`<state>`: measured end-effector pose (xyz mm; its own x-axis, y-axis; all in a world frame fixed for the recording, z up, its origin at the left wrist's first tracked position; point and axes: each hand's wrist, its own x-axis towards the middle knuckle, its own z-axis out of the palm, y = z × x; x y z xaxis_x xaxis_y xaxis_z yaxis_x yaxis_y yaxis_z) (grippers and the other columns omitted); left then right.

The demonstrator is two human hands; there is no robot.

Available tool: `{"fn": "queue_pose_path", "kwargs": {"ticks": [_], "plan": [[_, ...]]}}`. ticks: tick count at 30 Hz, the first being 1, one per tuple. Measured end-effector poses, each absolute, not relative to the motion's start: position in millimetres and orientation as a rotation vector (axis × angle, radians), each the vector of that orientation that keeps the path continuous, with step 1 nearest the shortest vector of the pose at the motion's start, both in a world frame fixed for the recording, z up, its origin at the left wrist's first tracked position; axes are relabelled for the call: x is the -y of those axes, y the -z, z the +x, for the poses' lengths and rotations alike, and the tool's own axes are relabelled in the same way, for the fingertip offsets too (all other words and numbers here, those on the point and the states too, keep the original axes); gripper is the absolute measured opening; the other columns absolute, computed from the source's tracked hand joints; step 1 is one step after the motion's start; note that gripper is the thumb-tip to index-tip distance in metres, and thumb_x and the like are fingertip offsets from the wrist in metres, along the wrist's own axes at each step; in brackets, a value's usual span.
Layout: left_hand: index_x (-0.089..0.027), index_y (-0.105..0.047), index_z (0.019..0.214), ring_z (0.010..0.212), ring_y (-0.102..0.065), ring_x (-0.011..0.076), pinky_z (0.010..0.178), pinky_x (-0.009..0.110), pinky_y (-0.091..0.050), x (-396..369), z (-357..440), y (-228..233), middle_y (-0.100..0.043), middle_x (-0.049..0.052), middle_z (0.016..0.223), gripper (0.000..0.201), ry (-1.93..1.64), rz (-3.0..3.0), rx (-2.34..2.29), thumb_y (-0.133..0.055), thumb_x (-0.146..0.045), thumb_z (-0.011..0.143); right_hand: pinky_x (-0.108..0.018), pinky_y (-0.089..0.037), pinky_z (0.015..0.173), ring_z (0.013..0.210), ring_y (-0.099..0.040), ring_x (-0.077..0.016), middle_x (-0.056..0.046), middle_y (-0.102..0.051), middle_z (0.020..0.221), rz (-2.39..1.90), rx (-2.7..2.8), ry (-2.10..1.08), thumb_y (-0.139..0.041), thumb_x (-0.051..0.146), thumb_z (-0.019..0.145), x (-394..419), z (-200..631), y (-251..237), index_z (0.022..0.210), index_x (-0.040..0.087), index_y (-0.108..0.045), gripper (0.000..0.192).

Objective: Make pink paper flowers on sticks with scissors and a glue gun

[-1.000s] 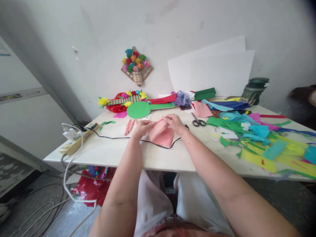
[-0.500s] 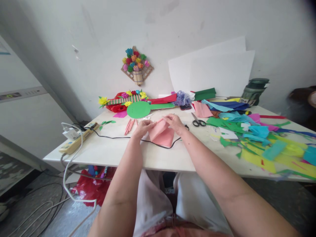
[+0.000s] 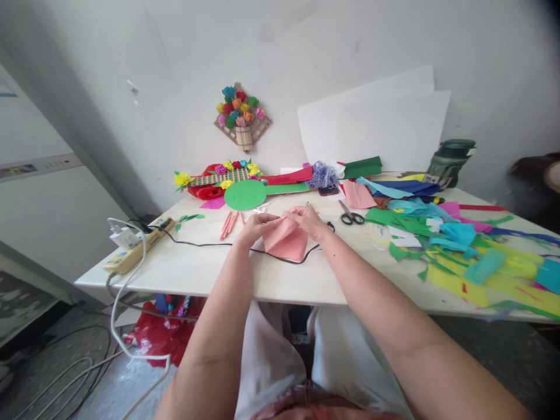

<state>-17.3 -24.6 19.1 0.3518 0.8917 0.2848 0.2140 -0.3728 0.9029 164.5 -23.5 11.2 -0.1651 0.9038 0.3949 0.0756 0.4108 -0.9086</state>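
Salmon-pink paper [image 3: 286, 245] filled the gap between the two hands, its upper edge caught in both grips and its lower part reaching down to the white worktop [image 3: 284, 286] below them. The left hand [image 3: 258, 228] had fingers and thumb drawn together on that edge; the right hand [image 3: 308, 220] pinched it just beside, leaving little space between the grips. Fingers covered the top, so whether it was rolled or merely folded could not be told.

The likeliest trouble was uneven tension: if one grip pulled harder than the other, the thin paper could crease, skew or tear. A black cord [image 3: 292, 262] ran just below the grips along the paper's near edge; a tug on it might have dragged the sheet askew. Slim pink rods [image 3: 227, 225] lay just left of the left grip, where a sideways sweep of that hand could have scattered them.

Scissors [image 3: 349, 213] rested right of the right grip, handles nearer the person. Beyond the left grip lay a green disc [image 3: 245, 195]; farther right of the right grip spread coloured scraps [image 3: 457, 233], loose enough that a stray forearm could have pushed some off the edge.
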Motion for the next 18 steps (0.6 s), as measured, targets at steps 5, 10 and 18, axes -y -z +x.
{"fn": "queue_pose_path", "kwargs": {"ticks": [5, 10, 18], "plan": [[-0.011, -0.070, 0.073, 0.060, -0.051, 0.0115, 0.053, 0.022, -0.036, 18.5, -18.0, -13.9, -0.062, 0.003, 0.063, 0.038, -1.083, 1.858, -1.003, -0.070, -0.048, 0.062, -0.025, -0.034, 0.055, 0.057, -0.046, -0.0122, 0.002, -0.051, 0.052, -0.903, 1.601, -0.917, -0.061, 0.049, 0.066, 23.1, 163.2, -10.4, 0.060, 0.015, -0.062, 0.034], [-0.011, -0.069, 0.072, 0.056, -0.048, 0.0099, 0.050, 0.021, -0.034, 16.9, -18.4, -13.0, -0.059, 0.003, 0.061, 0.039, -1.082, 1.864, -1.023, -0.069, -0.048, 0.063, -0.025, -0.035, 0.057, 0.057, -0.047, -0.0120, 0.001, -0.054, 0.054, -0.928, 1.617, -0.910, -0.061, 0.047, 0.067, 19.8, 163.3, -7.8, 0.062, 0.014, -0.063, 0.033], [-0.011, -0.070, 0.073, 0.048, -0.039, 0.0067, 0.045, 0.021, -0.028, 22.8, -15.8, -16.9, -0.055, 0.000, 0.054, 0.037, -1.048, 1.833, -1.034, -0.070, -0.046, 0.061, -0.024, -0.034, 0.054, 0.054, -0.045, -0.0114, 0.001, -0.054, 0.054, -0.963, 1.630, -0.941, -0.062, 0.050, 0.065, 22.2, 162.6, -9.1, 0.061, 0.015, -0.060, 0.035]]}}
